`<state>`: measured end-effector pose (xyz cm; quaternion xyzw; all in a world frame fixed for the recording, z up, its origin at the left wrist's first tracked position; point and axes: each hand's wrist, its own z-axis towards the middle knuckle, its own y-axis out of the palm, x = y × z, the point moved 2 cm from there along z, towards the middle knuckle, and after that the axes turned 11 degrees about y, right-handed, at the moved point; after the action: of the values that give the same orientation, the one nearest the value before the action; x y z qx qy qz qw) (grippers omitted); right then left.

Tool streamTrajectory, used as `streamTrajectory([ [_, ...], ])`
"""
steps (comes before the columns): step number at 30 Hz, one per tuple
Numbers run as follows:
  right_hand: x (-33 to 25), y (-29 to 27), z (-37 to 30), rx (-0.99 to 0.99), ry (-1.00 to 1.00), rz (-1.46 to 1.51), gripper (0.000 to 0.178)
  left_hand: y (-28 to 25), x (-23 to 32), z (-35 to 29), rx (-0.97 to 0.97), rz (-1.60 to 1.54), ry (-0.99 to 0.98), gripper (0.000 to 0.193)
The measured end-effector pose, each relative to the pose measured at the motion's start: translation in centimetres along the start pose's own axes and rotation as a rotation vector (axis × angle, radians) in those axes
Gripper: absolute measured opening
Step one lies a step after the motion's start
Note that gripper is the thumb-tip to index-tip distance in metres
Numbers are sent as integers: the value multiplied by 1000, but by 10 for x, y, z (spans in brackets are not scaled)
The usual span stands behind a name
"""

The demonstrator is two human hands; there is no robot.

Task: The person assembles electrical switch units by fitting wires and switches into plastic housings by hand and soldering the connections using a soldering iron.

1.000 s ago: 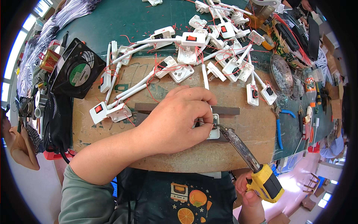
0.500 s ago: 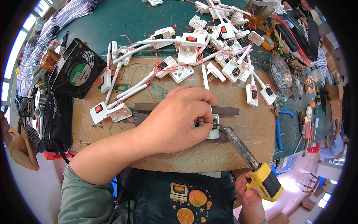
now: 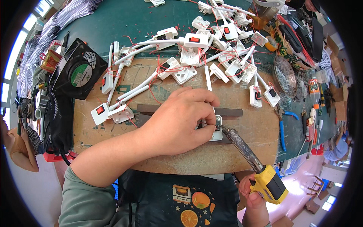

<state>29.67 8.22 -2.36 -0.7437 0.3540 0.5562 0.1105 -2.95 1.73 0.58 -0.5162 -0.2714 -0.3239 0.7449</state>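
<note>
A soldering gun (image 3: 269, 184) with a yellow and black grip is in my right hand (image 3: 250, 191), whose fingers wrap round its handle at the lower right. Its dark tip reaches up and left to a small open white plug housing (image 3: 217, 135). My left hand (image 3: 185, 119) bends over that housing, thumb and forefinger pinched together at its left side. What the fingertips hold is hidden; dark bits show between them. The housing lies between dark strips (image 3: 230, 112) on a brown board, and a white cable (image 3: 208, 77) runs up from behind my fingers.
Several white switch and plug housings (image 3: 194, 39) with red wires lie across the back. A black fan (image 3: 77, 70) stands at left. Right of the board (image 3: 249, 159) are blue-handled pliers (image 3: 282, 130) and a metal dish (image 3: 284, 77). Bundled white cables (image 3: 62, 24) lie far left.
</note>
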Motion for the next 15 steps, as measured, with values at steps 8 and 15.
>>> streamTrajectory([
  [8,1,0,-1,19,36,15,65,-1,0,0,-11,-4,-9,5],
  [15,1,-2,-1,-17,12,35,65,0,-1,0,1,-3,1,6],
])
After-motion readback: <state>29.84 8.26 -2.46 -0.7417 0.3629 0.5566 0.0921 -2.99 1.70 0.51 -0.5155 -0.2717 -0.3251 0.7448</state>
